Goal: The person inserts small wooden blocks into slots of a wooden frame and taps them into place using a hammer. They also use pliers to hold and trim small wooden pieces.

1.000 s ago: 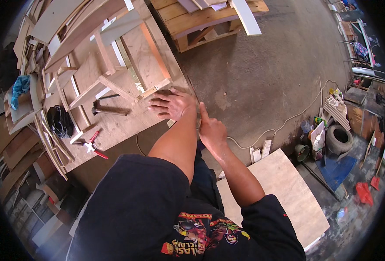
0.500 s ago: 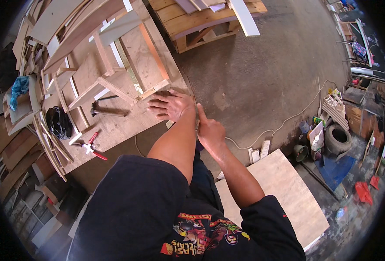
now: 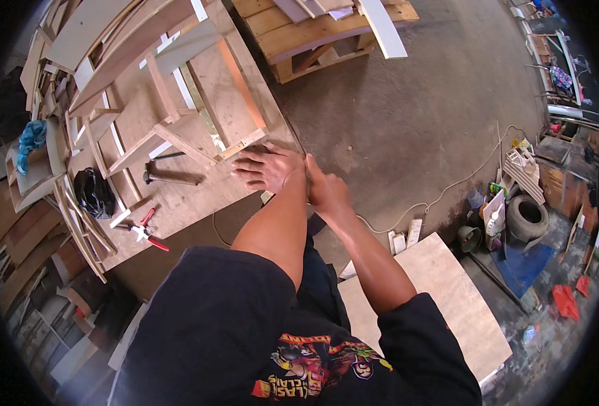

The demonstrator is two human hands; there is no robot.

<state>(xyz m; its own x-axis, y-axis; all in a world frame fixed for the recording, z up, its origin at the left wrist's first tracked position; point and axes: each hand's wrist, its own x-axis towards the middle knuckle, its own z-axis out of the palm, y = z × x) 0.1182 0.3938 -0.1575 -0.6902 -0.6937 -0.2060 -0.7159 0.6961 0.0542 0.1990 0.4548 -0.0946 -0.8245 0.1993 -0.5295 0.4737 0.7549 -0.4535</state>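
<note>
My left hand (image 3: pixel 267 169) lies with fingers spread, palm down, at the near right corner of the wooden worktable (image 3: pixel 208 196). Its fingertips point left, just below the end of a short wooden strip (image 3: pixel 244 143). Close beside the left wrist, just off the table's edge, my right hand (image 3: pixel 328 186) has its fingers curled in. What it grips, if anything, is hidden by the hand and the left forearm. A hammer (image 3: pixel 169 177) rests on the tabletop left of my left hand. Red-handled pliers (image 3: pixel 144 232) lie open near the table's front edge.
Wooden frames and boards (image 3: pixel 133 152) cover much of the table, beside a black plastic bag (image 3: pixel 94 193). A pallet-like wooden stand (image 3: pixel 313 44) is ahead. A pale plywood sheet (image 3: pixel 434 304) lies to my right. Beyond it are a cable (image 3: pixel 441 196) and a tire (image 3: pixel 526 218).
My right hand has shifted slightly, and its index finger, earlier stretched forward, now looks more bent beside the left wrist. The left hand keeps its place on the table.
</note>
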